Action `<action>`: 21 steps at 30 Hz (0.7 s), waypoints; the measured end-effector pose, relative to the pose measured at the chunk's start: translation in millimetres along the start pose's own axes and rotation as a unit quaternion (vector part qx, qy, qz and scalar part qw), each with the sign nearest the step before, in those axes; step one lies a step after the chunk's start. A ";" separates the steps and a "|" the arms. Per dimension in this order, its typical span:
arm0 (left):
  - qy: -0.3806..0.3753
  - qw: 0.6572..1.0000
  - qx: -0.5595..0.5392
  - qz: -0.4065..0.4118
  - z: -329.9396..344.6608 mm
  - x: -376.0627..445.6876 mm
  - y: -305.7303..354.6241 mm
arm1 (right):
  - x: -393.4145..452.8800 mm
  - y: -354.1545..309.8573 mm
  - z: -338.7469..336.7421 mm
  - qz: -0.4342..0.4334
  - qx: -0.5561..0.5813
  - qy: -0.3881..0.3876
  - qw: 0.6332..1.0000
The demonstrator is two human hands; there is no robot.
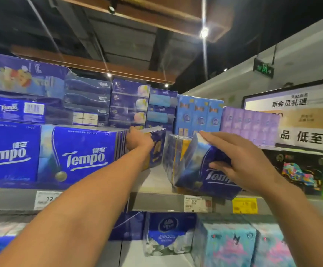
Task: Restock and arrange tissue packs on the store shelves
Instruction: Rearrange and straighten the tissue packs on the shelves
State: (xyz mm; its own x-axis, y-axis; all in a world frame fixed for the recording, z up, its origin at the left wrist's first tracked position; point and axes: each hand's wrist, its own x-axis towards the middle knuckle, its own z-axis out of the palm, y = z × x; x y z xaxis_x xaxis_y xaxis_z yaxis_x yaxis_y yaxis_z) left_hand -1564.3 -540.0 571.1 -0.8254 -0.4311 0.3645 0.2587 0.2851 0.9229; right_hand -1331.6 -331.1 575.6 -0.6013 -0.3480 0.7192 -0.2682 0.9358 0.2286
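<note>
Stocked tissue aisle under a dark ceiling with spot lamps; grey shelf carrying price tags along its lip. Big Tempo packs standing just left of the left hand, which grips a small upright pack beside them. Right hand clasping a tilted blue pack that overhangs the shelf edge, leaning on neighbours. Likely risk: tilted pack sliding off the lip if released early, or toppling the loose row.

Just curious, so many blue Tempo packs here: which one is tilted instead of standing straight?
The Tempo pack under the right hand, at the shelf's front edge. It leans left onto its neighbours, while the big Tempo packs stand square.
</note>
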 end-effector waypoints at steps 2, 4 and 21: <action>-0.002 1.000 0.009 -0.003 5.3 6.1 1.7 | 1.6 3.4 2.1 -0.016 -0.021 0.008 1.000; 0.003 1.000 0.015 -0.007 9.3 10.0 1.9 | 5.1 4.2 2.7 -0.027 -0.050 0.016 0.998; 0.016 0.990 0.135 -0.044 50.7 44.6 -21.0 | 12.5 20.3 38.8 0.010 0.005 0.098 0.995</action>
State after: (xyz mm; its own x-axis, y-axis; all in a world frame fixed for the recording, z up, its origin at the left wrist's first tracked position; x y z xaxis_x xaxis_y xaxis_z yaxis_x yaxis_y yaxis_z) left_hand -1632.0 -521.8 561.7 -0.8209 -0.4910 0.2916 0.0387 0.4617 0.8862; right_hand -1373.7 -318.6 563.8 -0.4483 -0.3106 0.8382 -0.2656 0.9416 0.2069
